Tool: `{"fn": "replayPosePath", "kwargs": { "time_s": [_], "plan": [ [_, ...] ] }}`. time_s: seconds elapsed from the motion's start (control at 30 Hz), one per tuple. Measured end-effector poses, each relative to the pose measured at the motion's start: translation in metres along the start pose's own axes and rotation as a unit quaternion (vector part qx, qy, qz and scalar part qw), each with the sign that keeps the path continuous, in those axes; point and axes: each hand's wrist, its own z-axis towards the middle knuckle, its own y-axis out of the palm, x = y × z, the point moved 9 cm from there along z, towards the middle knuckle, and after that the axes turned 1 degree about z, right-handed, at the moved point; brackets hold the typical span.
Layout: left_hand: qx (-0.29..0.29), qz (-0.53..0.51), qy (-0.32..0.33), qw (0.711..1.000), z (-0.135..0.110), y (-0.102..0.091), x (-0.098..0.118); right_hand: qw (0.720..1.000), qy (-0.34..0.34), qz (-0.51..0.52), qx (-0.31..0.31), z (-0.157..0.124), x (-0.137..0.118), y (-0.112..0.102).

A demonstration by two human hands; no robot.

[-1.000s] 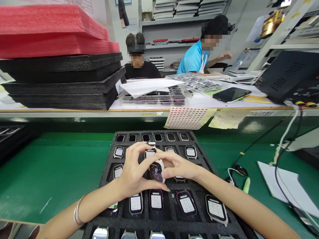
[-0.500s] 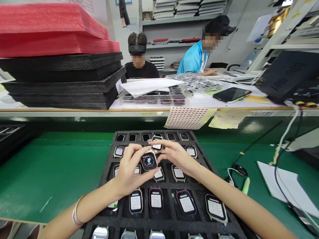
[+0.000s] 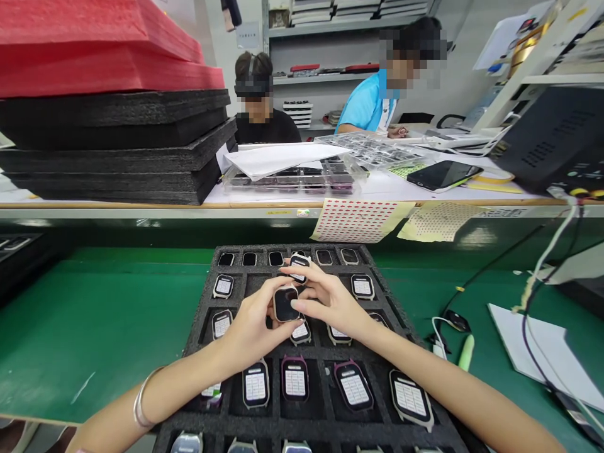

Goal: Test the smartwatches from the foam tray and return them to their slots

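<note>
A black foam tray (image 3: 202, 327) lies on the green belt before me, its pockets filled with several smartwatch bodies showing white screens. My left hand (image 3: 250, 327) is closed round a watch body with a dark screen (image 3: 285, 304), held above the tray's middle. My right hand (image 3: 330, 302) meets it from the right, thumb against that watch. The right fingertips pinch a second watch body (image 3: 299, 267) with a lit screen, just above the tray's far rows.
Black and red foam sheets (image 3: 108, 126) are stacked on the raised shelf at left. Clear plastic trays (image 3: 292, 179), sticker sheets (image 3: 358, 220) and a phone (image 3: 443, 174) sit along that shelf. Two people work behind it. Cables (image 3: 542, 270) and paper (image 3: 533, 352) lie at right.
Both hands moved away from me over the tray. The held watch's screen went from lit to dark. My right fingers picked up a second watch body.
</note>
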Motion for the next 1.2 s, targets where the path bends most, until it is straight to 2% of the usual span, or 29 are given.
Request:
{"fn": "replayPosePath", "kwargs": {
  "time_s": [0.13,0.23,0.47,0.63,0.8,0.97,1.2],
  "plan": [
    [-0.012,-0.012,-0.008,1.000,-0.001,0.003,-0.001,0.999,-0.003,-0.032,-0.007,-0.002,0.000,0.002],
    [-0.007,0.014,0.008,1.000,-0.002,-0.001,0.003,1.000,-0.009,-0.012,-0.011,-0.002,-0.002,0.003],
    [0.099,0.131,0.143,0.976,-0.005,-0.026,0.036,0.991,0.033,0.115,-0.066,0.000,-0.001,0.013],
    [0.113,0.148,0.201,0.962,-0.010,-0.025,0.045,0.971,0.063,0.165,-0.164,-0.003,0.005,0.031],
    [0.122,0.203,0.252,0.938,-0.016,-0.021,0.058,0.958,0.058,0.203,-0.194,-0.005,0.004,0.036],
    [0.131,0.218,0.247,0.935,-0.015,-0.025,0.063,0.963,0.057,0.193,-0.181,-0.007,0.004,0.035],
    [0.104,0.225,0.249,0.936,-0.015,-0.022,0.062,0.962,0.042,0.194,-0.186,-0.006,0.000,0.035]
  ]
}}
